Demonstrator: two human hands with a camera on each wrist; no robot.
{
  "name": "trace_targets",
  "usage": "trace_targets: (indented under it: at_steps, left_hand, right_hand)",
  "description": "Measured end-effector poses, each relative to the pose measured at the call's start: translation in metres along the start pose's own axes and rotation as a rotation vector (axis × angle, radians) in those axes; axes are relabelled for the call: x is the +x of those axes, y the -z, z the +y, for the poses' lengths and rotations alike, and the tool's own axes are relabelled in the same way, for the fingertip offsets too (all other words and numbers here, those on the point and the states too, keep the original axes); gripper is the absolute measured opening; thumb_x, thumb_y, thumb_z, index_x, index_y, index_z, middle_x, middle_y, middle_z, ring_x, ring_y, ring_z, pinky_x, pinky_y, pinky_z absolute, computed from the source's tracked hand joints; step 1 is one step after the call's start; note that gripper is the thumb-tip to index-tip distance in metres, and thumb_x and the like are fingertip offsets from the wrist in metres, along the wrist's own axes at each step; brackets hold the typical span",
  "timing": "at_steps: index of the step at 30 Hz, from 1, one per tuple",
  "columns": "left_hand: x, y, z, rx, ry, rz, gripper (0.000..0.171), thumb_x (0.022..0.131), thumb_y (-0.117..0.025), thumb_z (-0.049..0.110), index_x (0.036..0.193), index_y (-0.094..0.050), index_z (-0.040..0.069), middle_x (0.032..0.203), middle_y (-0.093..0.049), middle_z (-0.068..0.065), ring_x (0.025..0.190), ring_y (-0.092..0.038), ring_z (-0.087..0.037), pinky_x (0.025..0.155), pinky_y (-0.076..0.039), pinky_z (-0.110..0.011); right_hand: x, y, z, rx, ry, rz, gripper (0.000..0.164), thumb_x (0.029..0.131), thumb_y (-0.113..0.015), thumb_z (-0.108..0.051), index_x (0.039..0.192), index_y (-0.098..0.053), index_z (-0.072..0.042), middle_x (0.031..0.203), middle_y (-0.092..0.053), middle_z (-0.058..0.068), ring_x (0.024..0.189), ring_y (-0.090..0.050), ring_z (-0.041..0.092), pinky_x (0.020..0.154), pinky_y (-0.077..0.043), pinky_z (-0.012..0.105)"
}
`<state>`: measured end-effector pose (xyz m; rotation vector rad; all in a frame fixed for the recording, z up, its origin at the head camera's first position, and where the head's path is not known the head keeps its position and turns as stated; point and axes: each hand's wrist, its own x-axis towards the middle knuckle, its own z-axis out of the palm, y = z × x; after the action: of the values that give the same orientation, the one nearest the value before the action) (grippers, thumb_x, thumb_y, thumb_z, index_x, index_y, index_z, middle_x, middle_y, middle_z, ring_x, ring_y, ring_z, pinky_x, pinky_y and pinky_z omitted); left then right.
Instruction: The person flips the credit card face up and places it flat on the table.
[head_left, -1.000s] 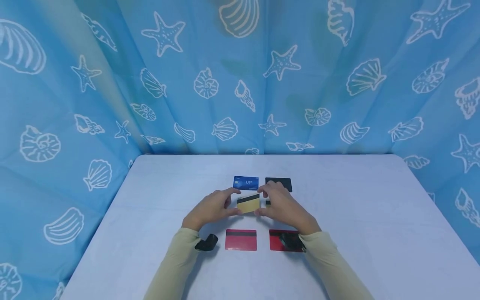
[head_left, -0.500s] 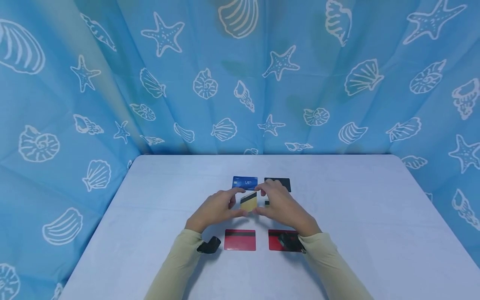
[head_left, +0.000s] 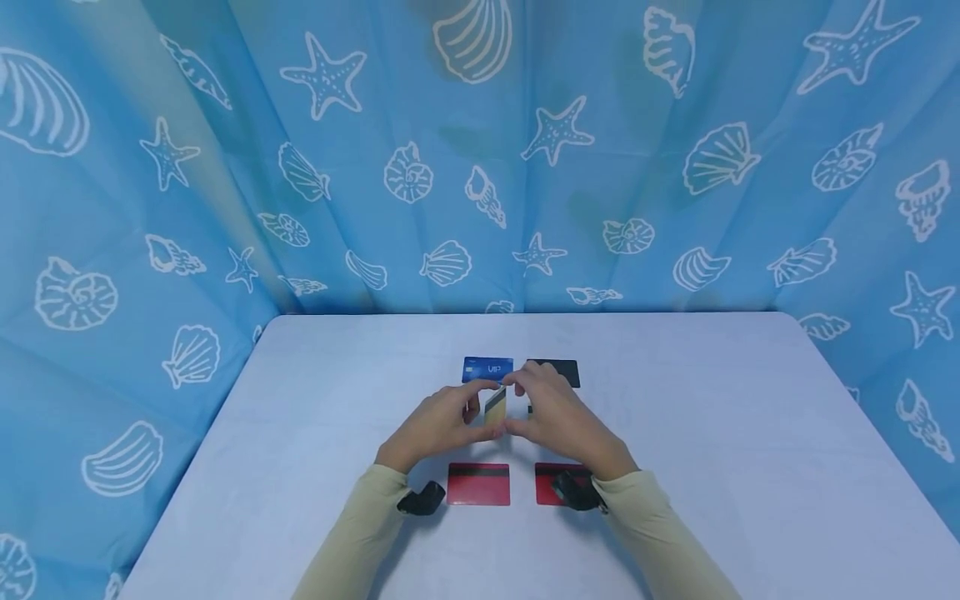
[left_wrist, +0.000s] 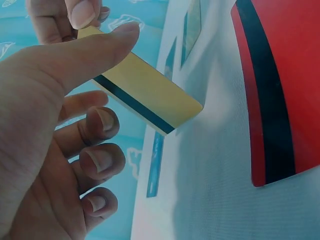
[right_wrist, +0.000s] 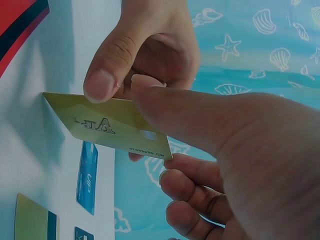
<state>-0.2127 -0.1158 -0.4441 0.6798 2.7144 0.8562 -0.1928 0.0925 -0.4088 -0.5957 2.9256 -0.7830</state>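
A gold VIP card [head_left: 494, 407] is held up over the table between both hands, turned nearly edge-on in the head view. My left hand [head_left: 435, 425] pinches it from the left by thumb and fingers, while my right hand [head_left: 558, 414] pinches it from the right. In the left wrist view the black stripe shows along the card [left_wrist: 155, 95], with the left thumb [left_wrist: 100, 55] across it. The right wrist view shows the side with the VIP lettering on the card [right_wrist: 95, 127]; the right thumb [right_wrist: 185, 112] lies at its edge.
Behind the hands lie a blue VIP card [head_left: 487, 369] and a black card [head_left: 568, 372], partly covered. Nearer are a pinkish-red card [head_left: 478, 485] and a red card [head_left: 547, 485]. A second gold card [right_wrist: 32, 220] lies on the white table [head_left: 697, 433], mostly hidden in the head view.
The gold card has swung from nearly face-on to nearly edge-on. My left hand has moved right, and the hands have drawn closer together. The cards on the table stay put.
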Motion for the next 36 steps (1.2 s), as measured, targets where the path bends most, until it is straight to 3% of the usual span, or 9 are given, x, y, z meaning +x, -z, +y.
trace_targets:
  at_steps: [7,14,19,26,36]
  left_hand:
    - [-0.001,0.001,0.0,0.003,-0.044,0.022,0.068,0.089,-0.077,0.051,0.147,-0.053,0.025,0.081,-0.058,0.004,0.071,-0.053,-0.01,0.06,-0.044,-0.023]
    - [-0.002,0.003,0.0,-0.009,-0.045,0.026,0.066,0.089,-0.08,0.045,0.145,-0.055,0.022,0.081,-0.059,0.004,0.072,-0.054,-0.009,0.061,-0.046,-0.023]
    - [-0.002,0.004,0.0,-0.019,-0.04,0.034,0.063,0.088,-0.082,0.04,0.143,-0.056,0.022,0.08,-0.058,0.004,0.072,-0.054,-0.01,0.061,-0.046,-0.023]
    - [-0.003,0.004,-0.001,-0.047,-0.038,0.046,0.062,0.089,-0.081,0.041,0.143,-0.056,0.023,0.083,-0.062,-0.002,0.073,-0.055,-0.011,0.061,-0.047,-0.023]
    - [-0.004,0.006,0.0,-0.112,-0.058,0.06,0.063,0.089,-0.08,0.044,0.144,-0.056,0.024,0.081,-0.057,0.002,0.074,-0.055,-0.011,0.061,-0.045,-0.023]
  right_hand:
    - [0.0,0.001,-0.001,-0.01,0.03,0.016,0.061,0.08,-0.09,-0.034,0.132,-0.066,-0.012,0.106,-0.06,0.0,0.105,-0.052,0.019,0.084,-0.052,0.035]
    - [0.001,0.001,0.0,0.018,0.009,-0.014,0.07,0.077,-0.091,-0.04,0.136,-0.063,-0.014,0.112,-0.061,0.002,0.11,-0.053,0.02,0.086,-0.056,0.038]
    - [0.002,-0.002,0.005,0.02,-0.011,-0.043,0.077,0.074,-0.094,-0.036,0.139,-0.062,-0.014,0.116,-0.063,0.006,0.111,-0.053,0.022,0.085,-0.058,0.039]
    - [0.006,-0.013,0.015,0.042,-0.036,-0.058,0.08,0.072,-0.096,-0.034,0.14,-0.061,-0.011,0.116,-0.063,0.007,0.109,-0.052,0.022,0.085,-0.059,0.04]
    - [0.012,-0.031,0.019,0.117,-0.024,-0.058,0.075,0.073,-0.095,-0.035,0.136,-0.063,-0.009,0.116,-0.063,0.005,0.11,-0.053,0.021,0.089,-0.059,0.041]
